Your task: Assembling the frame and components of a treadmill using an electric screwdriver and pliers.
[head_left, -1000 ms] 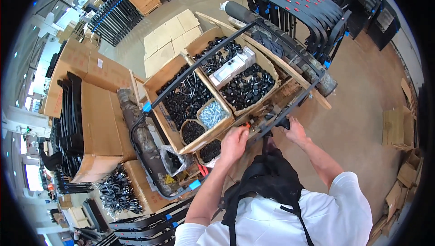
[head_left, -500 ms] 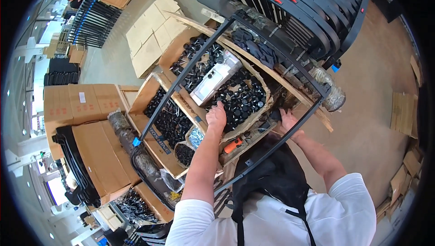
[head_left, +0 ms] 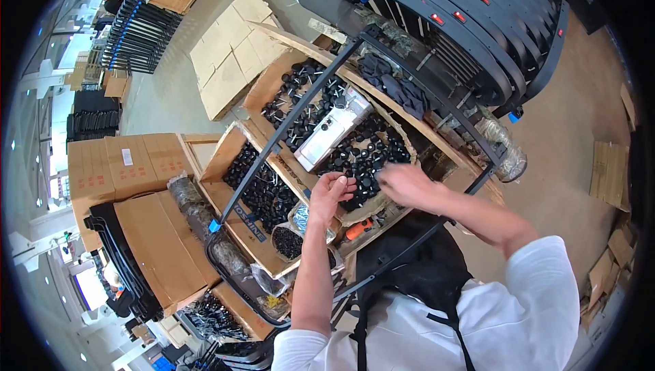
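Your left hand hangs half-curled over the near side of a box of black knobs, which spread toward twelve o'clock; I cannot tell whether it pinches anything. At three o'clock from it, your right hand bends over the same knobs, its fingertips too blurred to judge. A white box lies at eleven o'clock, an orange tool at six.
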